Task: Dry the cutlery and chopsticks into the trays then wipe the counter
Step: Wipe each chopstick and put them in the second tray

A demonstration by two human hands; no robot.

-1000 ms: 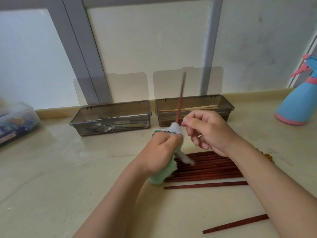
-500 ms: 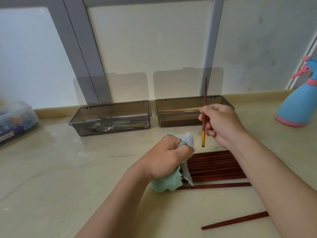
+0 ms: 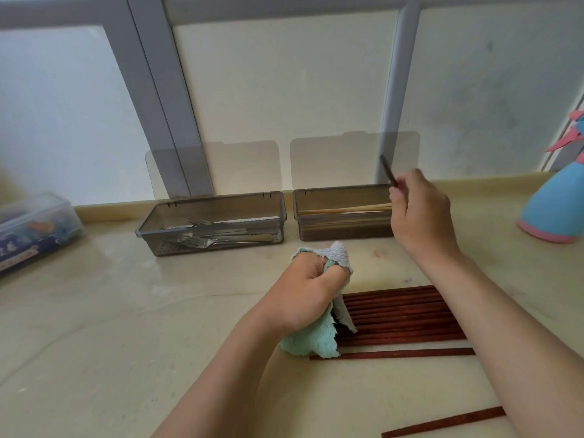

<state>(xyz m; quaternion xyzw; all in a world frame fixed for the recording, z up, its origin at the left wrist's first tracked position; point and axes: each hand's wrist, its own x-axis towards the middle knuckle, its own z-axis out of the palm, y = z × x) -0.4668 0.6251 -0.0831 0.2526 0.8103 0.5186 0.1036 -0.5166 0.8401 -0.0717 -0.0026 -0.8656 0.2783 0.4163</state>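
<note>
The right hand pinches a tilted chopstick over the right tray's right end, where pale chopsticks lie, while the left hand clutches a bunched cloth beside red chopsticks on the table; forks fill the left tray.

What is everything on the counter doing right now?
left tray: lid open, forks inside.
right tray: lid open, pale chopsticks inside.
cloth: bunched in left hand.
held chopstick: gripped in right hand, tilted.
red chopsticks: lying on counter.
spray bottle: upright.
</note>
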